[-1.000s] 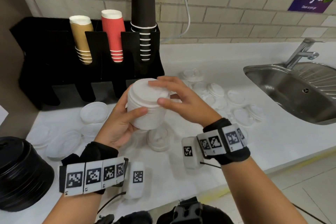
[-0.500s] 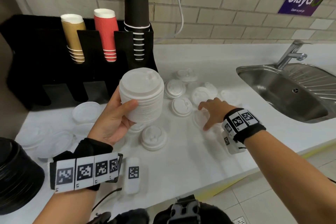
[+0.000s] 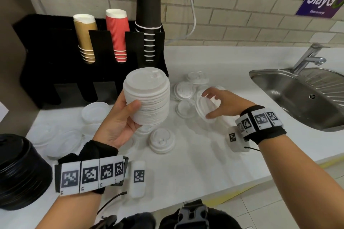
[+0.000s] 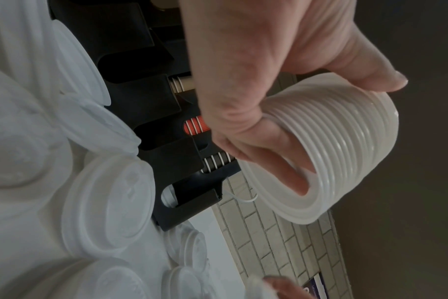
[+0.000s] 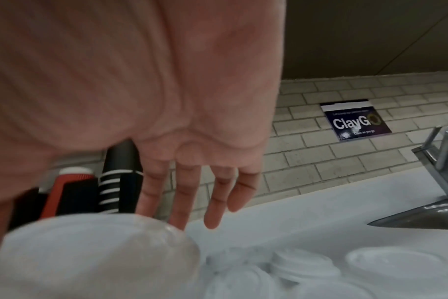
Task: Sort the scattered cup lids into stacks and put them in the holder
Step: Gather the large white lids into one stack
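We hold a tall nested stack of white plastic cup lids (image 3: 147,98) in our left hand (image 3: 117,124), thumb across its side and fingers curled round the back and up into the hollow underside, clear of the white countertop (image 3: 195,173). Our right hand (image 3: 223,104) has one single white lid (image 3: 204,108) tipped up on edge, caught between thumb below and fingers above; the wrist view is blurred, so we cannot tell how firm that pinch is. More loose white lids (image 3: 184,90) lie scattered just behind it, a short pile of white sip lids (image 3: 162,140) sits in front of us, and several clear flat lids (image 3: 95,110) lie to the left near the black cup-and-lid holder (image 3: 46,61), whose lower slots look unfilled.

The risks, as we judge them: the stack is tall and gripped low and to one side, so a tilt of the wrist could let the upper lids slide off. The tipped lid may not match the stack's size; forcing it on would wedge it or leave it crooked, and pressing down hard could push the stack out of our left palm. Its thin rim could also slip from a loose pinch and drop among the others. The steel sink (image 3: 301,96) is near enough that a dropped lid might roll in.
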`<state>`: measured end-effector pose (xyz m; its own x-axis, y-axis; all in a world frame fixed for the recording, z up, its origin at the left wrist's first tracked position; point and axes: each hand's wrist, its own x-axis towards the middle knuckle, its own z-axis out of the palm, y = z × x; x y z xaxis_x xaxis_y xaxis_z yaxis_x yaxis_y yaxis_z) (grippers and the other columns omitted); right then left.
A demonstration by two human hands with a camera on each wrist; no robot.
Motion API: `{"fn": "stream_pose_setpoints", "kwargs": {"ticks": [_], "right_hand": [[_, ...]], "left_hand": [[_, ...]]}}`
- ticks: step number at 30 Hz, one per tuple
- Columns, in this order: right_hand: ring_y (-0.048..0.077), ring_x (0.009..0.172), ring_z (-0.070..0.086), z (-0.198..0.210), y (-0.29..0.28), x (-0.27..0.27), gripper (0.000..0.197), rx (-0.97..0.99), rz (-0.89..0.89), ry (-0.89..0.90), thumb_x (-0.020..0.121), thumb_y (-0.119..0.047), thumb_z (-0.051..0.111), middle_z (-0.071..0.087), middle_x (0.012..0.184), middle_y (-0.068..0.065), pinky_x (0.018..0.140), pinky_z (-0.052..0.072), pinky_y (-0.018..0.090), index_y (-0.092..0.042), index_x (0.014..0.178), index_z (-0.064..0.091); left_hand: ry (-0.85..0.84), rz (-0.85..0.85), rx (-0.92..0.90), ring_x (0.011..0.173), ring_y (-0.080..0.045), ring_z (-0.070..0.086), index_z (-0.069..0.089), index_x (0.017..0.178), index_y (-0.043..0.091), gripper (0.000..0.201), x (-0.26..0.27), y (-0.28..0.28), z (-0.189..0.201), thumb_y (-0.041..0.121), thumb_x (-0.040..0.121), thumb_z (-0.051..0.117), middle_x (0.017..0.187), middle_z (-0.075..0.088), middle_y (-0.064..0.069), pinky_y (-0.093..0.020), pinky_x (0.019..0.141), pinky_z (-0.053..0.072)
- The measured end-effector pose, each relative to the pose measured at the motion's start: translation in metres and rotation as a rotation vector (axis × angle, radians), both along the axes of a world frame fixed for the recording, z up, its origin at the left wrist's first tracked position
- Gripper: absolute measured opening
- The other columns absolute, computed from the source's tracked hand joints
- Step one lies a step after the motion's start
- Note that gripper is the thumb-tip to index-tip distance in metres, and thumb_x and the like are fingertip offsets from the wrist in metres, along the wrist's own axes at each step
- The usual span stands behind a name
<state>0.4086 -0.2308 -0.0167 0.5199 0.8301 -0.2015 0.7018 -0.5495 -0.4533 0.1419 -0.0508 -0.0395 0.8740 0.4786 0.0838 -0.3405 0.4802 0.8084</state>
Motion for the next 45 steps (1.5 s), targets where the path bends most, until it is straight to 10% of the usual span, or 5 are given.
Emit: {"fn": "stream_pose_setpoints", "kwargs": {"ticks": [8, 15, 21, 28, 45], "right_hand": [[0.014, 0.096, 0.058, 0.046, 0.024, -0.063, 0.053, 0.657, 0.118, 0.343, 0.067, -0.032, 0.067, 0.049, 0.118, 0.003, 0.079, 0.048, 0.018, -0.031, 0.119, 0.054], [0.013, 0.098, 0.059, 0.043, 0.042, -0.101, 0.061, 0.846, 0.154, 0.56, 0.066, -0.037, 0.071, 0.057, 0.109, -0.005, 0.081, 0.048, 0.025, -0.018, 0.121, 0.053], [0.017, 0.107, 0.061, 0.031, 0.048, -0.112, 0.051, 0.833, 0.14, 0.52, 0.074, -0.026, 0.076, 0.062, 0.117, -0.004, 0.084, 0.05, 0.026, -0.019, 0.121, 0.058], [0.018, 0.112, 0.06, 0.025, 0.047, -0.117, 0.041, 0.788, 0.163, 0.448, 0.076, -0.025, 0.078, 0.062, 0.123, -0.005, 0.092, 0.054, 0.036, -0.02, 0.115, 0.065], [0.004, 0.115, 0.05, 0.039, 0.04, -0.119, 0.044, 0.623, 0.253, 0.231, 0.07, -0.032, 0.081, 0.053, 0.119, -0.011, 0.088, 0.05, 0.024, -0.036, 0.11, 0.065]], "left_hand": [[0.106, 0.04, -0.16, 0.117, -0.024, 0.064, 0.056, 0.131, 0.024, 0.065, 0.005, -0.007, 0.0, 0.061, 0.078, 0.054, 0.13, 0.066, -0.006, -0.039, 0.076, 0.06], [0.171, 0.012, -0.12, 0.116, -0.024, 0.064, 0.051, 0.139, 0.021, 0.095, 0.006, -0.008, -0.003, 0.054, 0.057, 0.088, 0.132, 0.063, -0.007, -0.042, 0.073, 0.059], [0.179, 0.022, -0.058, 0.116, -0.021, 0.065, 0.055, 0.133, 0.033, 0.056, 0.005, -0.006, -0.008, 0.043, 0.079, 0.066, 0.131, 0.064, -0.002, -0.043, 0.074, 0.059], [0.209, 0.018, 0.053, 0.119, -0.026, 0.063, 0.049, 0.139, 0.029, 0.115, 0.004, -0.008, -0.005, 0.065, 0.038, 0.091, 0.133, 0.062, -0.005, -0.045, 0.078, 0.06], [0.144, -0.064, -0.006, 0.115, -0.02, 0.065, 0.052, 0.137, 0.032, 0.103, 0.003, -0.015, -0.004, 0.055, 0.046, 0.093, 0.132, 0.063, -0.001, -0.039, 0.077, 0.059]]}}
